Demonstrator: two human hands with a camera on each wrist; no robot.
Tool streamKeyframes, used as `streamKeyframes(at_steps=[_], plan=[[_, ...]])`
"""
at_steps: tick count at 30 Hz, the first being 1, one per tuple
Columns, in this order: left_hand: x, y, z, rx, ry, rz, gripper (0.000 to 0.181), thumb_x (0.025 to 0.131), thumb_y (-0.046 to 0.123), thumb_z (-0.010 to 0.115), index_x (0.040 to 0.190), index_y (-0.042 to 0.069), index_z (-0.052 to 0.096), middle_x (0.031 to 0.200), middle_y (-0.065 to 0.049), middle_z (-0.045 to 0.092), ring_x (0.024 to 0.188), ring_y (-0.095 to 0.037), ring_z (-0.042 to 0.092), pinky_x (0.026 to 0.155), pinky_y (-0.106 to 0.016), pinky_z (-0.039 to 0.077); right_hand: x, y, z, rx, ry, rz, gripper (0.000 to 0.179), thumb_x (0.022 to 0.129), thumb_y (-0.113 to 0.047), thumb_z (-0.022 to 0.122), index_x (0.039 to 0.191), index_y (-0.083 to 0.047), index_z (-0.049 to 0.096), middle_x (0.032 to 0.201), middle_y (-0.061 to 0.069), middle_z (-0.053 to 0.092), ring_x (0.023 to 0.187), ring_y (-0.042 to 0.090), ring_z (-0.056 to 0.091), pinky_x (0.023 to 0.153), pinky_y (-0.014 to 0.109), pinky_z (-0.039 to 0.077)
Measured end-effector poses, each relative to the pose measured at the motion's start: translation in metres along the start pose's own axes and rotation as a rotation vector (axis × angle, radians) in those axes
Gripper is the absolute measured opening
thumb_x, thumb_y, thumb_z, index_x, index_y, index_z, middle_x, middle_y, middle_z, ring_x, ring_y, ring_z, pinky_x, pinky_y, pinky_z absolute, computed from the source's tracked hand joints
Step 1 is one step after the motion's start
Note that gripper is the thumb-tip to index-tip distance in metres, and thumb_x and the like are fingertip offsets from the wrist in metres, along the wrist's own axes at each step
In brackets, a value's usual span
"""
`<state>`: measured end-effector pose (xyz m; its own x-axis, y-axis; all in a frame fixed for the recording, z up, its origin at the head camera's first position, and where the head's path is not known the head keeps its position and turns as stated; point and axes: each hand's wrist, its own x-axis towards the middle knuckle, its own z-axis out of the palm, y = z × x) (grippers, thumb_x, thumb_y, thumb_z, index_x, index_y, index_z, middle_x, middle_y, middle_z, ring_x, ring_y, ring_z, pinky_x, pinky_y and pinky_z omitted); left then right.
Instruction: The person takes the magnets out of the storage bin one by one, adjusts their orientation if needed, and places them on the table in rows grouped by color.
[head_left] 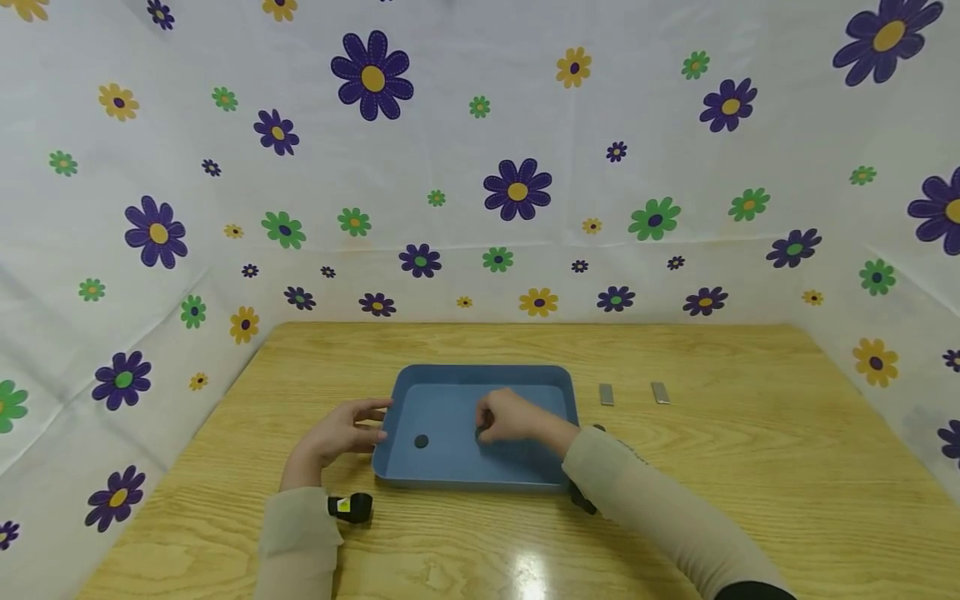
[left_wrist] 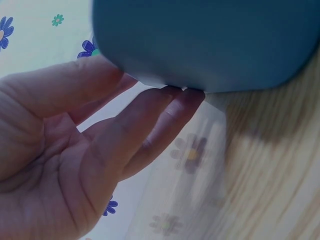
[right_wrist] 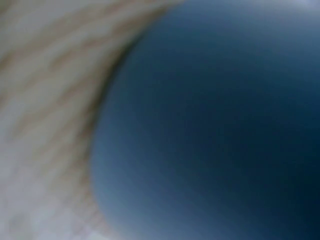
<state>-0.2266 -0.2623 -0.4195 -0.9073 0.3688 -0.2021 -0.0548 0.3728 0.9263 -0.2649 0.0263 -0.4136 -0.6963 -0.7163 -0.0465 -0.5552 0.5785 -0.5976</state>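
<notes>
Head view, left fingers (head_left: 369, 404) spread against smooth, rounded tray (head_left: 465, 482), right fingers (head_left: 483, 406) pinching dark piece (head_left: 479, 433) (mostly hidden)

Makeshift booth (head_left: 60, 333): flower-print sheeting (head_left: 442, 142) behind and beside a wood-grain table (head_left: 712, 475).

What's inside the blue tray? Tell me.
On its left lies a dark disc; the right grip pinches another dark piece, partly hidden. Anything beneath that hand is covered.
</notes>
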Motion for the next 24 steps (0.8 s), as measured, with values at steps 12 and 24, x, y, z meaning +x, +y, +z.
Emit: streamKeyframes(at_steps=[12,24], plan=[[-0.001,0.0,0.0,-0.01,-0.007,0.0,0.058,0.085,0.004,0.058,0.136,-0.002,0.031,0.129,-0.03,0.034,0.106,-0.035,0.05,0.081,-0.04,0.047,-0.006,-0.004,-0.006,0.108,0.108,-0.008,0.01,0.074,0.0,0.067,0.083,-0.003,0.065,0.076,0.001,0.06,0.07,0.012,0.056,0.059,0.02,0.047],[0.0,-0.002,-0.001,-0.006,-0.009,0.002,0.058,0.085,0.006,0.059,0.135,-0.002,0.031,0.129,-0.03,0.034,0.106,-0.035,0.049,0.081,-0.04,0.047,-0.021,-0.009,-0.029,0.287,0.224,0.063,0.014,0.077,-0.008,0.068,0.09,-0.006,0.065,0.084,0.0,0.061,0.077,0.012,0.058,0.065,0.024,0.049]])
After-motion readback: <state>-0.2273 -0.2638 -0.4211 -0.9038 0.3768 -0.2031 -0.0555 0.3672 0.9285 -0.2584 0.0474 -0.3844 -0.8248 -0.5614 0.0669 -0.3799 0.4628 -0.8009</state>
